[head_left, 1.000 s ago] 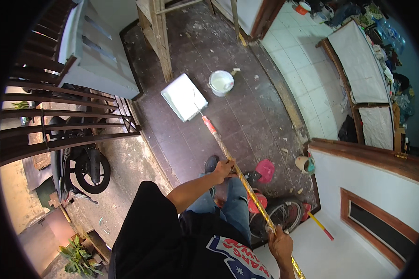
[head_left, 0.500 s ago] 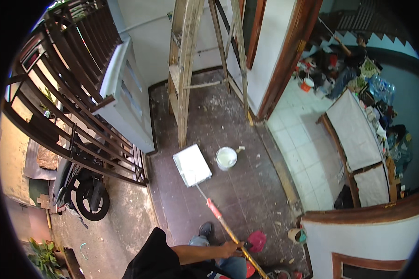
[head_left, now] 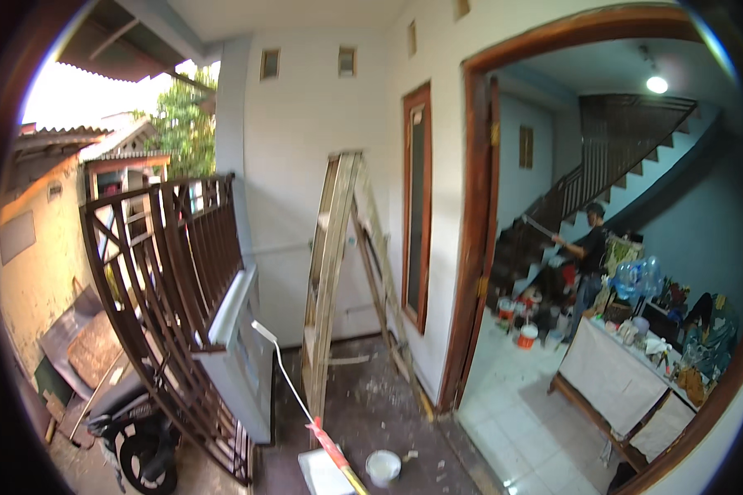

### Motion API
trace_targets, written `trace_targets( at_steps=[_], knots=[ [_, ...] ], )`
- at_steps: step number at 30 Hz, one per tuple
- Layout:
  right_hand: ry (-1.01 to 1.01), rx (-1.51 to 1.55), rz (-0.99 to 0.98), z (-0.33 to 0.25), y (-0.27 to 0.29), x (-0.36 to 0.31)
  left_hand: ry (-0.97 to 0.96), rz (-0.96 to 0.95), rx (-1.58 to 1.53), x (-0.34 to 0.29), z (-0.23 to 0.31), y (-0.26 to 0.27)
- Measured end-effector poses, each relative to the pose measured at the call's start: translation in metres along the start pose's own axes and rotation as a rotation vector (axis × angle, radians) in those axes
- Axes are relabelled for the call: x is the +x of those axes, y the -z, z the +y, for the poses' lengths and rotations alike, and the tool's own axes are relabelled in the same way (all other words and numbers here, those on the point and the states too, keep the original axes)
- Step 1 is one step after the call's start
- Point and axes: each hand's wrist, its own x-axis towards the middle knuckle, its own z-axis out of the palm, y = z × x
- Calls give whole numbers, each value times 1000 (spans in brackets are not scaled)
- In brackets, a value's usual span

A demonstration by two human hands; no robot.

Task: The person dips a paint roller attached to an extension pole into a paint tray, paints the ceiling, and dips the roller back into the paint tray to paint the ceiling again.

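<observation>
Head view: both hands lie out of frame; grip cannot be told. White roller head (head_left: pixel 265 332) is seen left of the stepladder (head_left: pixel 331 247), on a red-and-yellow pole (head_left: pixel 333 450) angled up from the near edge, beside tray (head_left: pixel 322 473) and bucket (head_left: pixel 383 481). Judged best: pole kept steady, roller head held clear of stepladder and railing (head_left: pixel 191 272).

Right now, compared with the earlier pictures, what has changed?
The roller has lifted up off the tray, with its pole now angled upward. The view has tipped up from the floor, leaving both hands out of the picture, so any change of grip cannot be told. The tray and white bucket stay near each other on the floor; the ladder stays standing.
</observation>
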Motion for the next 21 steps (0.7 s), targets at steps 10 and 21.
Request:
trace_targets(
  at_steps=[10,21],
  knots=[
    [147,559,360,-110,77,57,-935,89,46,22,190,-117],
    [521,668,349,-182,139,47,-1261,-158,154,60,509,-197]
  ],
)
